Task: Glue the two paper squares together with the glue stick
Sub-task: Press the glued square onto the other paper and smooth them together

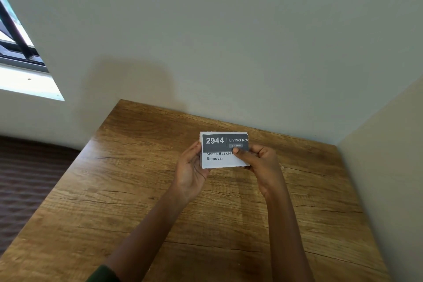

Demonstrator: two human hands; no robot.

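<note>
Printed paper card (220, 160) held btwn both hands, above wooden table (146, 217) | L hand (191, 170) grips card's left edge | R hand (262, 165) pinches right side, thumb on front

Grips: 2, left grip (191, 167) plus right grip (263, 162). Paper card (219, 160): 1 countable, printed side facing camera; second sheet behind it: can't tell. Worktop (160, 213): 1, wood grain. Window (20, 52): 1. Walls: 2, back wall (206, 30) and side wall (389, 144). Sleeve (103, 275): 1 in view, dark green. Forearms: 2.
</note>
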